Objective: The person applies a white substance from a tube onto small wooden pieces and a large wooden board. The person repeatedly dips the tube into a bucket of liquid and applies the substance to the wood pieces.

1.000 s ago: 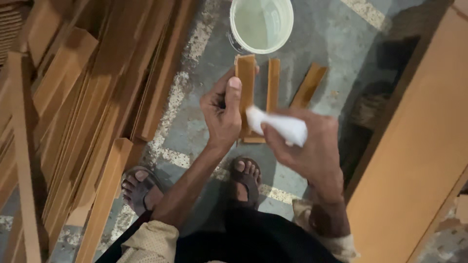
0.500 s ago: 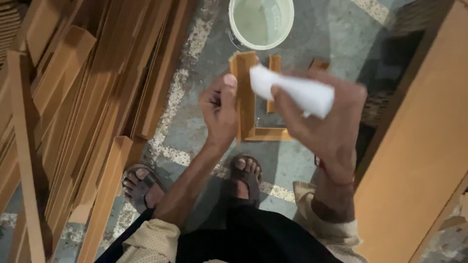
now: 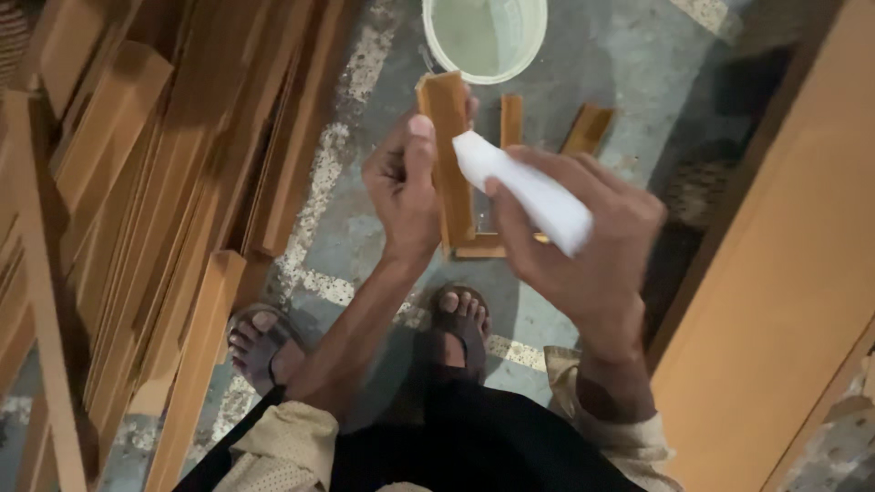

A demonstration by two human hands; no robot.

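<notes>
My left hand (image 3: pixel 406 191) grips a short brown wooden piece (image 3: pixel 448 155) upright in front of me, thumb pressed on its face. In my right hand (image 3: pixel 588 260) I hold a white folded cloth or paper (image 3: pixel 524 187), and its tip touches the upper side of the wooden piece. Both hands are raised above the floor over my sandalled feet (image 3: pixel 456 323).
A pale round bucket (image 3: pixel 485 38) of liquid stands on the speckled floor ahead. Small wooden pieces (image 3: pixel 588 128) lie beside it. Long wooden strips (image 3: pixel 137 237) are stacked on the left. A large wooden panel (image 3: pixel 784 292) leans on the right.
My right hand has carried the white cloth from lower on the wooden piece up toward its top. The left hand has kept its hold and lifted the piece slightly.
</notes>
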